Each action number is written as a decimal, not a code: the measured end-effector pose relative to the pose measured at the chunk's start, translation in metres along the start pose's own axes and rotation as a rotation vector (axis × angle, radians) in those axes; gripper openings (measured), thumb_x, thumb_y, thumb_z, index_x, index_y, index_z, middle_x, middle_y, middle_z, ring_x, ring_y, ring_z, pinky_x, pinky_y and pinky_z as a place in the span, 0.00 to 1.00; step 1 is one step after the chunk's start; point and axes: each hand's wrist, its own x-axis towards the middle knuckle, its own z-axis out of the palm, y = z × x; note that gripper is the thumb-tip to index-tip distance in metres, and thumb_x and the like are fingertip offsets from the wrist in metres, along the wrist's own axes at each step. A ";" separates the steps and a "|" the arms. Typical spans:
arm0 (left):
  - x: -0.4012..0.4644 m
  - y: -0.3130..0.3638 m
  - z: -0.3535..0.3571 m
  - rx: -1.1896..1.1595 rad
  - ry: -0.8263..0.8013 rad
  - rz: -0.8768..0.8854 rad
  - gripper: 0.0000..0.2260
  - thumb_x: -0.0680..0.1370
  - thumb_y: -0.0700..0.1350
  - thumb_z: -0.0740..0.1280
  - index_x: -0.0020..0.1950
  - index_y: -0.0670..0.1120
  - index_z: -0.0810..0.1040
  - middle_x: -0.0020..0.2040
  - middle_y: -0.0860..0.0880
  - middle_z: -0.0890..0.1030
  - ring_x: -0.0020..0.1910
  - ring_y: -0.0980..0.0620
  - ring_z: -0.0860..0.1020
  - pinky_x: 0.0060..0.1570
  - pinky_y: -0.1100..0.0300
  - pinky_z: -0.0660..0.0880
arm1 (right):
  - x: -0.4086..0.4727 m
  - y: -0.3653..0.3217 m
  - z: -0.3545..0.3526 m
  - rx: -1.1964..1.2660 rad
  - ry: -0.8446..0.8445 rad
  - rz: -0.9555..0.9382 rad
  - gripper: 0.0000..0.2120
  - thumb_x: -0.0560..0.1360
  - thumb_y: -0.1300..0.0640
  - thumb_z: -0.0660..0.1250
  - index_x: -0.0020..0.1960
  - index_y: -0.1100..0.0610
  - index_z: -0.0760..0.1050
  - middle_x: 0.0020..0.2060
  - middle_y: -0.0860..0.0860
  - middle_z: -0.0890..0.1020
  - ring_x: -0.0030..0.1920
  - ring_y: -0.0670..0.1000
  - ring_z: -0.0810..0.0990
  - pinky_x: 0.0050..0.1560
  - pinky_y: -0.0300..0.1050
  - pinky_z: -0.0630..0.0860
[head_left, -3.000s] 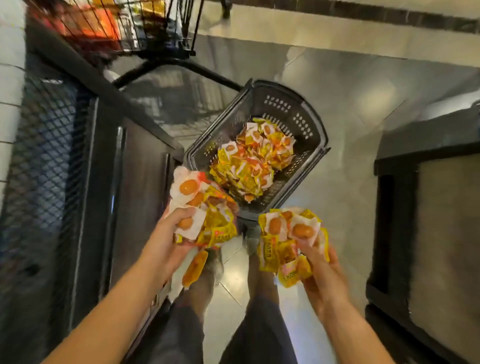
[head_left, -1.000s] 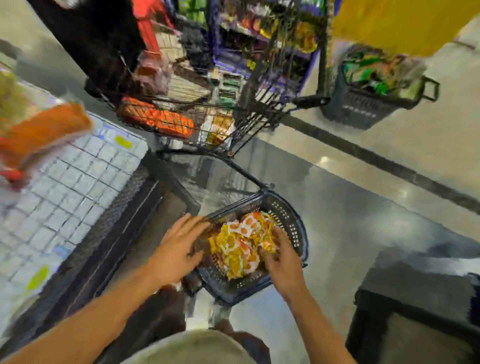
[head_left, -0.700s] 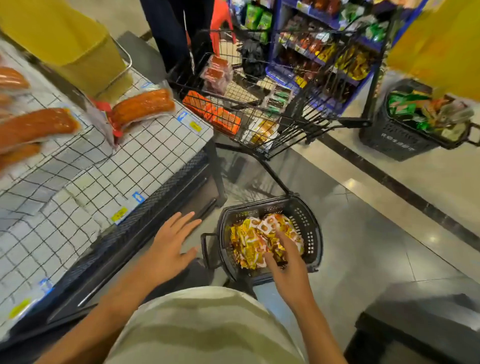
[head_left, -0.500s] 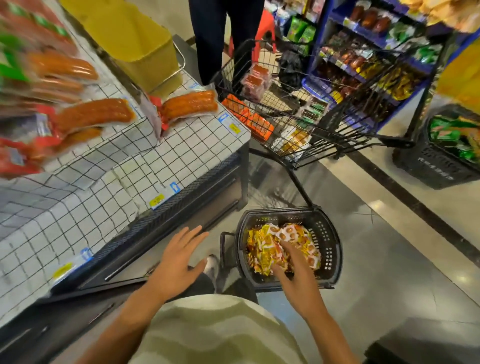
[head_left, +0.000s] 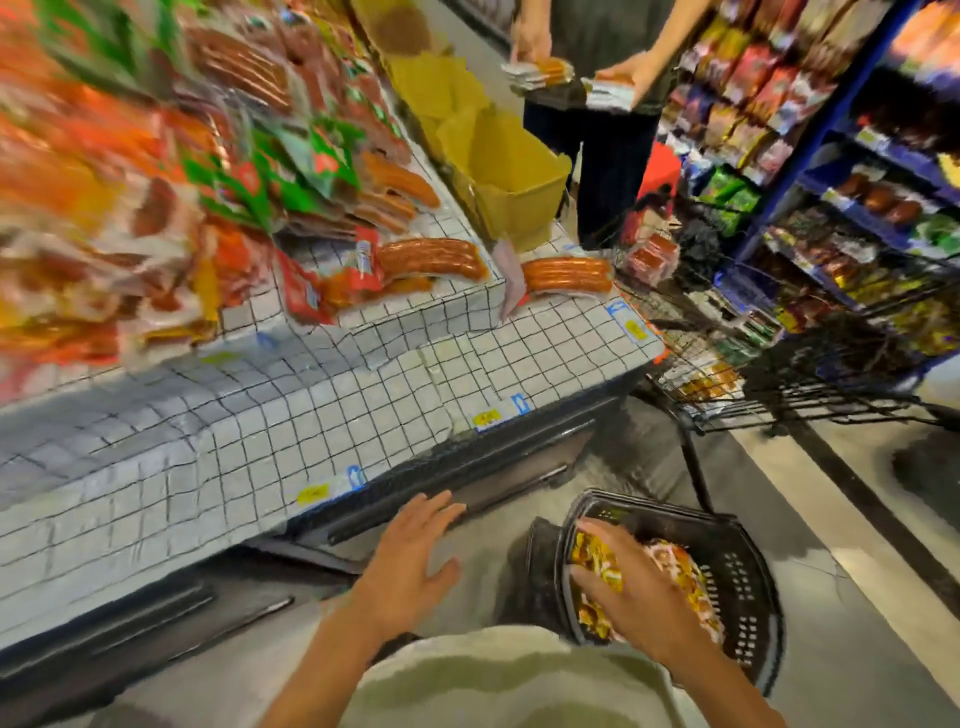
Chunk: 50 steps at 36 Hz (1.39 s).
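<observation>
Left hand (head_left: 410, 566): is hovering with fingers straight and spread, holding nothing, over the floor strip at 6 o'clock, just short of the table's dark lower edge.
Right hand (head_left: 634, 592): is reaching down into the basket (head_left: 748, 582) at 5 o'clock, fingers splayed across the snack packets (head_left: 675, 564) and touching them; whether they are closing on one cannot be told (blur is smearing the tips).
Snack packets: are lying heaped inside the basket, yellow and orange, partly under the right hand.
Basket: is sitting on the floor (head_left: 857, 519), its near rim just beside the person's striped shirt (head_left: 493, 675).
Table edge: the check-covered display table (head_left: 363, 395) is running from 8 o'clock towards 2 o'clock, price tags (head_left: 488, 415) lining its lip and sausage packs (head_left: 431, 257) lying near its far corner.
Open room: bare floor is opening at 3 to 4 o'clock, right of the basket; a wire cart (head_left: 779, 374) is closing off 2 o'clock, and another person (head_left: 613, 156) is standing at 12 o'clock between the table corner and the blue shelves (head_left: 810, 145).
</observation>
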 end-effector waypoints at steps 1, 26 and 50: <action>-0.011 -0.014 -0.003 -0.013 0.019 -0.007 0.28 0.82 0.51 0.64 0.80 0.54 0.58 0.81 0.56 0.50 0.81 0.52 0.45 0.74 0.65 0.40 | 0.003 -0.014 0.010 0.010 -0.003 -0.018 0.24 0.78 0.39 0.65 0.73 0.40 0.67 0.71 0.38 0.70 0.72 0.41 0.66 0.70 0.32 0.60; -0.350 -0.278 -0.063 -0.299 0.731 -0.723 0.24 0.77 0.48 0.69 0.73 0.48 0.72 0.73 0.49 0.72 0.73 0.48 0.69 0.73 0.53 0.64 | 0.065 -0.335 0.284 -0.207 -0.537 -0.509 0.21 0.78 0.45 0.69 0.68 0.33 0.68 0.68 0.32 0.70 0.67 0.30 0.67 0.66 0.26 0.63; -0.460 -0.352 -0.117 -0.504 0.961 -1.372 0.24 0.80 0.47 0.69 0.75 0.51 0.69 0.73 0.54 0.70 0.70 0.55 0.68 0.69 0.65 0.61 | 0.155 -0.528 0.497 -0.267 -1.026 -0.770 0.20 0.78 0.45 0.70 0.65 0.29 0.68 0.70 0.37 0.72 0.71 0.42 0.71 0.72 0.48 0.71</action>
